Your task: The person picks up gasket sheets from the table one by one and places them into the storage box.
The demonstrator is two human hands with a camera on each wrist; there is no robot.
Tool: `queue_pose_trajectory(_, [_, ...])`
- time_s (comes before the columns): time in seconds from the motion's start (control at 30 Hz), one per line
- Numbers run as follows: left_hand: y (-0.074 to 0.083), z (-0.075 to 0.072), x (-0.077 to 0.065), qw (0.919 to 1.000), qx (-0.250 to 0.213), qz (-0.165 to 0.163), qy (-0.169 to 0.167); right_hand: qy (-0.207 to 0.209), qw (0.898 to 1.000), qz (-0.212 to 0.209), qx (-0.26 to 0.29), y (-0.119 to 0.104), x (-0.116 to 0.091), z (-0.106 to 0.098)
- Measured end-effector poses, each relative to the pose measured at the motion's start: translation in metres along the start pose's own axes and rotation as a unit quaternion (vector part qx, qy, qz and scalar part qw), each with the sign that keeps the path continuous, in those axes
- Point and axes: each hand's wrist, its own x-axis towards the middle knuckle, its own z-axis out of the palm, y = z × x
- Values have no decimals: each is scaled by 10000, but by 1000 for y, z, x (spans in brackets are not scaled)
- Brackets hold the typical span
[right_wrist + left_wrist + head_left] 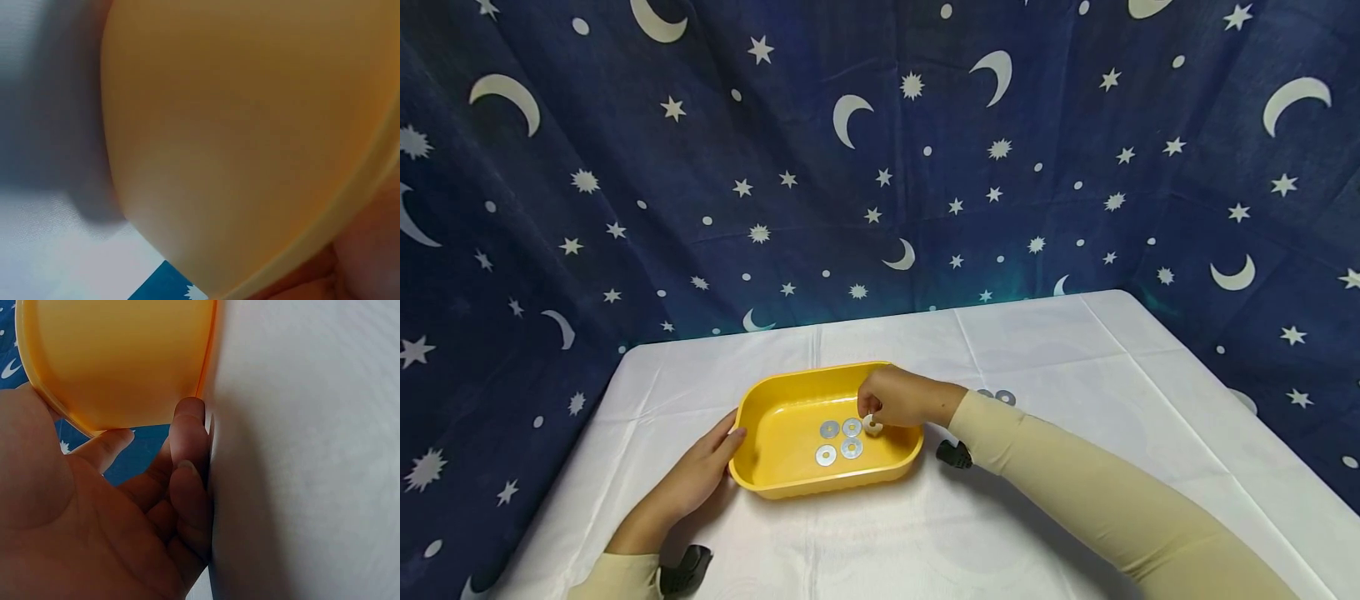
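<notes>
A yellow tray (790, 408) with rounded corners stands on the white-covered table. Several flat metal washers (852, 448) lie on its floor, right of the middle. My left hand (696, 475) grips the tray's left end, thumb over the rim. In the left wrist view, fingers of that hand (190, 434) reach low against the tray's outer wall (125, 369). Reaching over the right end, my right hand (898, 396) pinches a washer (872, 426) just above the tray floor, beside the others. The right wrist view is mostly filled by the tray's outer wall (231, 137).
More washers (1005, 397) lie on the table right of the tray, partly hidden behind the right forearm. White cloth (1037, 333) covers the table. A dark blue curtain (820, 208) with moons and stars hangs behind it and at both sides.
</notes>
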Motion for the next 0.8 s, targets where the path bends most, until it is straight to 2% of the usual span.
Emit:
queue_pose_trajectory(0.37, [-2, -1, 1, 9999, 46, 86, 55, -70, 9989, -10, -462, -3, 5, 4])
queue_pose_trajectory(0.6, [-1, -1, 1, 10000, 63, -52, 7, -117, 9984, 247, -497, -5, 7, 6])
queue_pose_trajectory(0.8, [0, 0, 1, 9999, 28, -118, -2, 61, 9977, 267, -625, -6, 7, 9])
